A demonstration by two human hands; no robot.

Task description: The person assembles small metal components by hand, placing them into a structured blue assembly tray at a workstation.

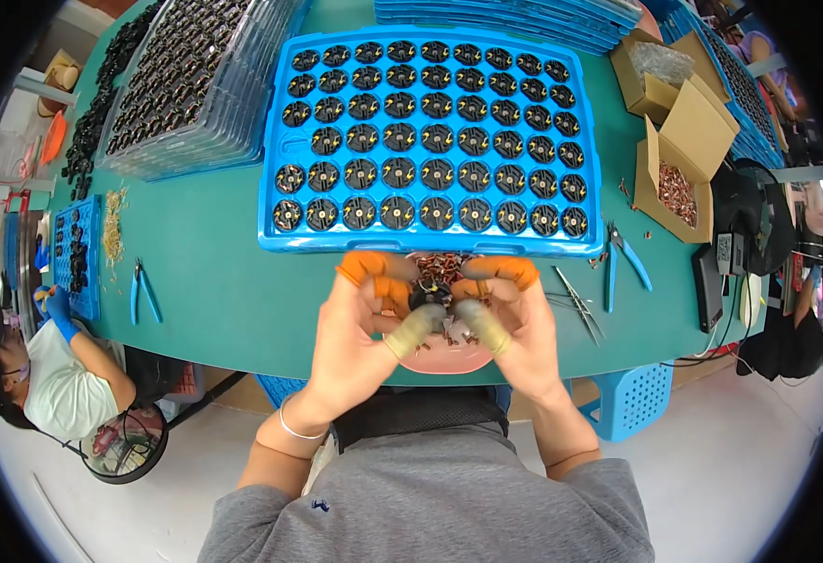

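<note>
Both hands meet in front of my body, wearing orange and pale yellow finger covers. Between their fingertips is a round black part (pixel 429 293) with a bit of yellow on it. My left hand (pixel 360 324) grips it from the left, and my right hand (pixel 521 324) closes on it from the right. Beneath lies a pink bowl (pixel 444 362) of small copper-red pieces, partly hidden by the hands. Just beyond stands a blue tray (pixel 430 247) with rows of similar round black parts; one slot at its left shows bare blue plastic.
Tweezers (pixel 578 302) and blue-handled pliers (pixel 629 261) lie to the right, more pliers (pixel 143 291) to the left. An open cardboard box (pixel 651 202) holds small copper pieces. Stacked clear trays (pixel 191 150) stand at the far left. A co-worker (pixel 64 375) sits at the left edge.
</note>
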